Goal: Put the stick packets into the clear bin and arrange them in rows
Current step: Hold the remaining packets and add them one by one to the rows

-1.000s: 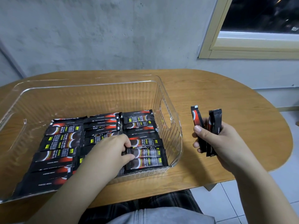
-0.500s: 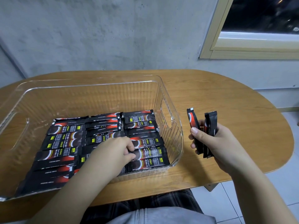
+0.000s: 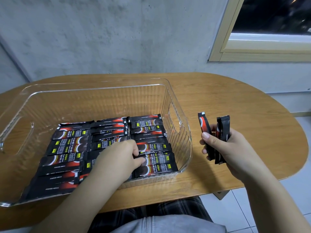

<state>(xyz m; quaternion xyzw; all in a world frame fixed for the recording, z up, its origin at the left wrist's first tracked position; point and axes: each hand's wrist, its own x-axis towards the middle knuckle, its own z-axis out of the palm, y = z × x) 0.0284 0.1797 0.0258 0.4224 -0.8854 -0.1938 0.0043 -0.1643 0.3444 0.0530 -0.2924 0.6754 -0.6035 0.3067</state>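
Black stick packets (image 3: 221, 132) stand gripped in right hand (image 3: 225, 145)

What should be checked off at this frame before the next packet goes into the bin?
1. Spare packets in hand: ok. The right hand grips a few upright stick packets outside the clear bin.
2. Left hand out of the way: not ok. It is inside the bin, fingers on the laid packets.
3. Rows tidy: ok for the visible part; packets lie flat in side-by-side columns. The part under the left hand: cannot tell.
4. Free floor in the bin: ok, the far strip is bare.
5. Loose packets on the table: none seen.
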